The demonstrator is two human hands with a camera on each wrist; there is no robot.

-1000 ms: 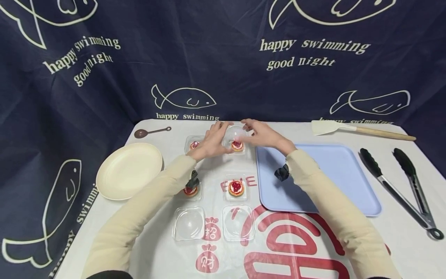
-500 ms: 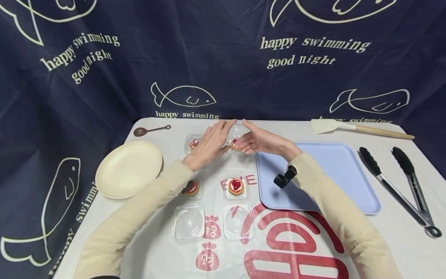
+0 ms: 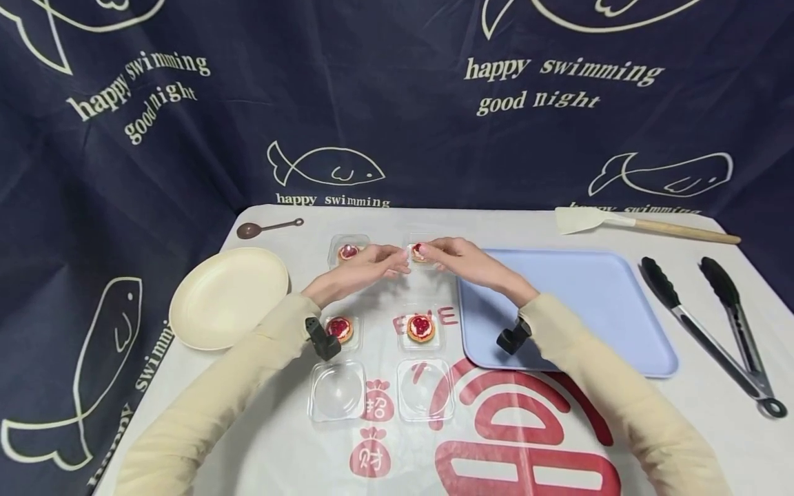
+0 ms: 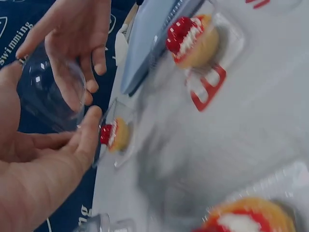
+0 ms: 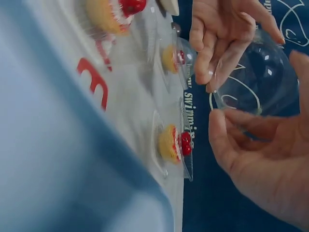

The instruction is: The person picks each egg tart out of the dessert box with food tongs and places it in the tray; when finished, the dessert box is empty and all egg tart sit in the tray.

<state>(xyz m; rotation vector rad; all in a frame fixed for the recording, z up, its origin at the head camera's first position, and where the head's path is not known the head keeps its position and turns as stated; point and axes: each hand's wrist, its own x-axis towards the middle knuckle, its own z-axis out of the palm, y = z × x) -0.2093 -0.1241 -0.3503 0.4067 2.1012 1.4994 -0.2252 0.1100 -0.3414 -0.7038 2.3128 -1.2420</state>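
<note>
My left hand (image 3: 366, 267) and right hand (image 3: 471, 263) are close together over the back of the table. Between them they hold a clear plastic dome lid (image 4: 48, 92), tilted on edge, with thumbs and fingertips at its rim. The lid (image 5: 263, 72) shows best in the wrist views; its outline is hard to see from the head. Right behind the hands, a red-topped tart (image 3: 417, 253) sits on a clear square base, partly hidden by the right hand. To its left is another tart (image 3: 349, 252) under a clear dome.
Two tarts, left (image 3: 340, 329) and right (image 3: 421, 328), sit on clear bases nearer me. Two clear square pieces, left (image 3: 338, 390) and right (image 3: 425, 389), lie in front. Around are a cream plate (image 3: 228, 297), brown spoon (image 3: 251, 231), blue tray (image 3: 571, 303), spatula (image 3: 676, 231) and tongs (image 3: 719, 344).
Both hands have come down and toward me from above the back right tart, bringing the lid along. The left wrist has lowered and swung left, leaving the middle left tart more exposed.
</note>
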